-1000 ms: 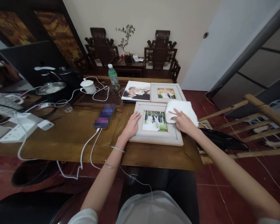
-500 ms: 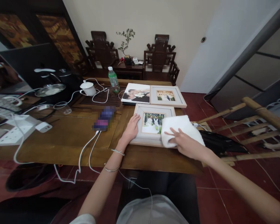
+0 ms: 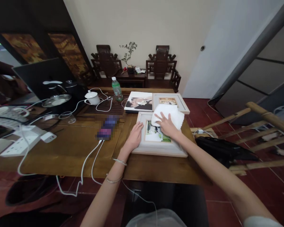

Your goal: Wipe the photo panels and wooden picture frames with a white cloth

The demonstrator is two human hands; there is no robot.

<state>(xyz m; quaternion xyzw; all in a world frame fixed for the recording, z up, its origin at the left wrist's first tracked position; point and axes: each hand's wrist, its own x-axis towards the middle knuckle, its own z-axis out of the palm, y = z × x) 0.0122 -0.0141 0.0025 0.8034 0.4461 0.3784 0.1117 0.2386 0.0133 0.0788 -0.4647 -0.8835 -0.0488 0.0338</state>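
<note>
A light wooden picture frame [image 3: 161,150] with a pale mat and a photo of two people lies flat on the table. My left hand [image 3: 134,137] rests along its left edge, fingers stretched out together on the border. Over the frame's upper right part, my right hand [image 3: 168,124] presses a folded white cloth [image 3: 177,116], its fingers spread across the fabric. The cloth hides the top of the photo and part of a second frame [image 3: 186,108] behind. Beside that second frame lies a white-edged photo panel [image 3: 140,97].
A phone [image 3: 107,127] with white cables lies left of the frames. Farther back stand a green-labelled bottle [image 3: 117,89] and a lidded white cup [image 3: 92,98]. A power strip [image 3: 21,142] sits at the left. A bamboo chair [image 3: 269,116] with a black bag [image 3: 222,148] is at the right.
My right hand has slid the cloth up and left, from the frame's lower right corner to its upper part. My left hand stays on the left edge. The view has tilted up slightly.
</note>
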